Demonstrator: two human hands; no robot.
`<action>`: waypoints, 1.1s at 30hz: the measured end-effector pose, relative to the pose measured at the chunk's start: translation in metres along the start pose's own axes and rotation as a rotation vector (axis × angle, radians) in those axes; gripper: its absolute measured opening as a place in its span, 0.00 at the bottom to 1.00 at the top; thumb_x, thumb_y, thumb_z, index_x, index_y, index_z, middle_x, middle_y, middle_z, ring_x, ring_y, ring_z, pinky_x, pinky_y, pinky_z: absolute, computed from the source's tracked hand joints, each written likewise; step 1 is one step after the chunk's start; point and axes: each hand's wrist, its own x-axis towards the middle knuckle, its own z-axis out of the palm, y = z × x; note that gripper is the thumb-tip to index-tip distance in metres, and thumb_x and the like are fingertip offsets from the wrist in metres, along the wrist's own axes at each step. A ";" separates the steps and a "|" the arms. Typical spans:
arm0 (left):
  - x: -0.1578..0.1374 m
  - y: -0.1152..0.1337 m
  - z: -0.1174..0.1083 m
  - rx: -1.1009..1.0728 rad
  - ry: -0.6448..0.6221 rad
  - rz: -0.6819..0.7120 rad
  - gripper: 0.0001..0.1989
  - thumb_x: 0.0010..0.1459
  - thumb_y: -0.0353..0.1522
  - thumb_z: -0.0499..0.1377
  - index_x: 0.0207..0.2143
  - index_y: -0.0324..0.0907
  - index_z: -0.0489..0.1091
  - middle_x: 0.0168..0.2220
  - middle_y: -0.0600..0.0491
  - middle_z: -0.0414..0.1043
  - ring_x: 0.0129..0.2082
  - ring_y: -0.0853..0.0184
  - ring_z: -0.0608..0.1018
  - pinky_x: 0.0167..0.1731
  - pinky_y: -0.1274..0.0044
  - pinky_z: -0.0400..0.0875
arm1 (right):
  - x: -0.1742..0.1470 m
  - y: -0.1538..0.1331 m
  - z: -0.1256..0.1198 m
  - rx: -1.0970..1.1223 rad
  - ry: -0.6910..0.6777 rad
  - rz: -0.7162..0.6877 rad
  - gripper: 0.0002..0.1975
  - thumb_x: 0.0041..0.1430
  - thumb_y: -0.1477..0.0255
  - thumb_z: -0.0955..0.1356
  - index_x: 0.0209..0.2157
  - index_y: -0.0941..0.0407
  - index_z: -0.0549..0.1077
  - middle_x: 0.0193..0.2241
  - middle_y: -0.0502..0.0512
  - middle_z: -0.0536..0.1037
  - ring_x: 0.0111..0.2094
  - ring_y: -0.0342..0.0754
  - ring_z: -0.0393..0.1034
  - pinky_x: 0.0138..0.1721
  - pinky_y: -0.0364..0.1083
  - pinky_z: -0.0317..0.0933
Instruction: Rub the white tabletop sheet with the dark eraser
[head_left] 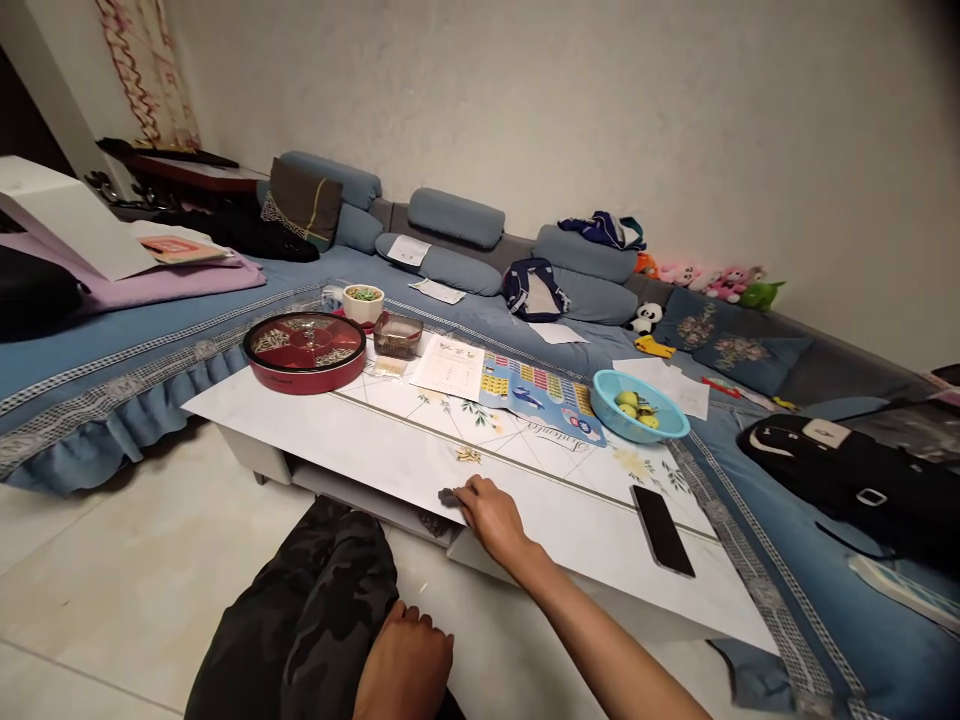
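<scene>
**Half-seen things around the low tabletop**

The small dark object [448, 496] under the right hand [491, 518] is mostly covered by its fingers; what it is can't be told. The left hand [405, 660] is cut off by the bottom edge. Print on the papers [448, 366] is too small to read.

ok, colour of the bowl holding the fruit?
Light blue bowl, clearest in the head view, on the table's far edge.
</scene>
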 end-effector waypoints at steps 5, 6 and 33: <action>0.000 0.004 -0.012 0.071 -0.070 -0.025 0.18 0.74 0.30 0.54 0.42 0.37 0.86 0.40 0.37 0.84 0.47 0.50 0.85 0.56 0.57 0.71 | 0.037 0.006 -0.010 0.015 0.047 0.081 0.15 0.74 0.72 0.64 0.55 0.49 0.79 0.53 0.59 0.77 0.53 0.56 0.71 0.44 0.47 0.64; 0.000 0.004 -0.014 0.069 -0.069 -0.025 0.18 0.74 0.30 0.54 0.42 0.37 0.86 0.41 0.37 0.84 0.47 0.50 0.85 0.57 0.57 0.71 | 0.038 0.009 -0.014 0.020 0.056 0.083 0.16 0.74 0.73 0.64 0.57 0.49 0.78 0.53 0.59 0.76 0.53 0.55 0.71 0.45 0.47 0.64; 0.002 0.000 -0.002 0.031 -0.106 0.026 0.18 0.72 0.26 0.53 0.43 0.37 0.85 0.40 0.36 0.83 0.48 0.47 0.83 0.54 0.54 0.70 | 0.061 0.034 0.000 0.014 0.047 0.554 0.19 0.73 0.78 0.59 0.56 0.61 0.76 0.51 0.70 0.76 0.46 0.56 0.77 0.43 0.49 0.62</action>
